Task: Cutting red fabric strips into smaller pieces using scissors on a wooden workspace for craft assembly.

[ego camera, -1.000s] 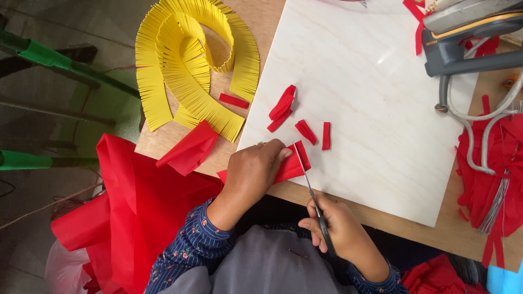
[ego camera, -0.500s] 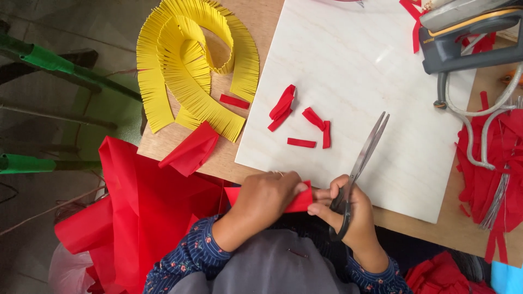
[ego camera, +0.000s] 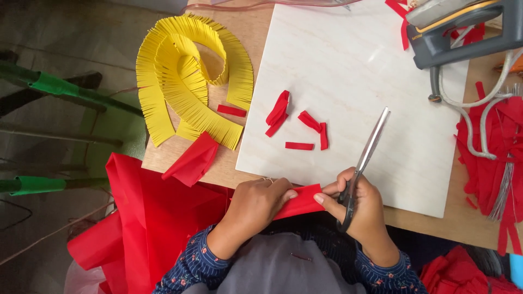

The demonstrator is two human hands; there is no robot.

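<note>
Pinching a folded red paper strip (ego camera: 301, 200) at the near edge of a smooth white board (ego camera: 348, 71), the left hand (ego camera: 256, 207) and right hand (ego camera: 357, 204) both clamp it; the right also grips closed steel scissors (ego camera: 362, 158), blades angled away. Small red offcuts (ego camera: 299, 146) and fringed yellow paper (ego camera: 188, 87) lie beyond.

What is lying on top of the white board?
On the white board lie four small red paper strips, with the scissors above it. The grey tool covers its far corner.

Bare white board (ego camera: 348, 71) ahead lies open; red scraps (ego camera: 299, 122) and, seemingly, tangled cables (ego camera: 468, 109) crowd it.
</note>
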